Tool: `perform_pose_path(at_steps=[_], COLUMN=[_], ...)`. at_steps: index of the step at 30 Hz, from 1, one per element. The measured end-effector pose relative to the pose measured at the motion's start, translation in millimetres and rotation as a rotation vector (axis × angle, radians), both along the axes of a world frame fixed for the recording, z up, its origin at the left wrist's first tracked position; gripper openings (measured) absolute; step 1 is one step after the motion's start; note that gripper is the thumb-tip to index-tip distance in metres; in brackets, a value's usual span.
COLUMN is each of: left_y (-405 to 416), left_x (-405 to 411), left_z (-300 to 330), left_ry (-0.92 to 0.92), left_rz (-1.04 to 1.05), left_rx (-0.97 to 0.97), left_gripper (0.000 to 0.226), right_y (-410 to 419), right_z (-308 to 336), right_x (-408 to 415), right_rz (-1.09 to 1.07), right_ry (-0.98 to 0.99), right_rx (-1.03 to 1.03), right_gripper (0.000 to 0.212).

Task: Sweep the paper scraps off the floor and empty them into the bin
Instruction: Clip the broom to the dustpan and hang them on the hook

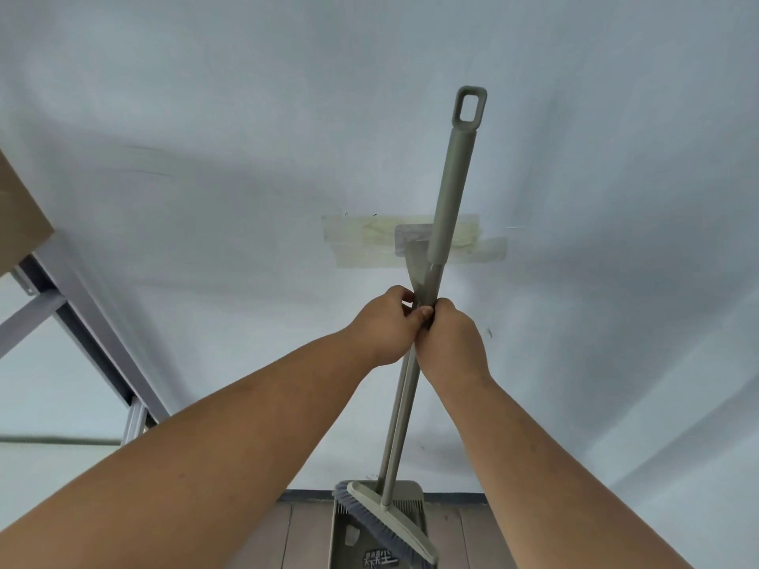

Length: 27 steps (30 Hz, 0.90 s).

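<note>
Hands, left (386, 328) and right (449, 342), grip broom (445, 207) and half-hidden dustpan (349, 527) handles.

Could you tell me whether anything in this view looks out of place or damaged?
Only the wall does: yellowed, peeling tape strips are stuck behind the broom handle, with scuff marks further left. The left hand and right hand grip the broom and dustpan handles together; no scraps show.

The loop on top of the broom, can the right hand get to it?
Probably yes. The right hand grips the broom lower down, and nothing covers the handle between it and the loop.
</note>
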<state>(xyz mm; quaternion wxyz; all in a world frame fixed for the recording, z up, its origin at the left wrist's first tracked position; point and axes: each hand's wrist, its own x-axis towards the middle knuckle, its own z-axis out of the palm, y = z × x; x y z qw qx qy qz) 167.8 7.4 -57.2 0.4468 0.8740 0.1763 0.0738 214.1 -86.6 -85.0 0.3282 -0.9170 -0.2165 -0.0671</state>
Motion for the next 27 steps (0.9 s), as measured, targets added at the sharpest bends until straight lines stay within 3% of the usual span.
perform_pose_path(at_steps=[19, 27], left_y=[2, 2], left_x=[-1, -10], left_z=[-27, -32], left_ry=[0.054, 0.095], left_rz=[-0.028, 0.015], left_rx=[-0.093, -0.100], left_gripper=[0.042, 0.054], right_y=[0, -6], right_z=[-18, -19], right_x=[-5, -7], right_rz=[0.000, 0.037], right_ry=[0.104, 0.178], right_rx=[0.014, 0.092], right_gripper=[0.017, 0.022])
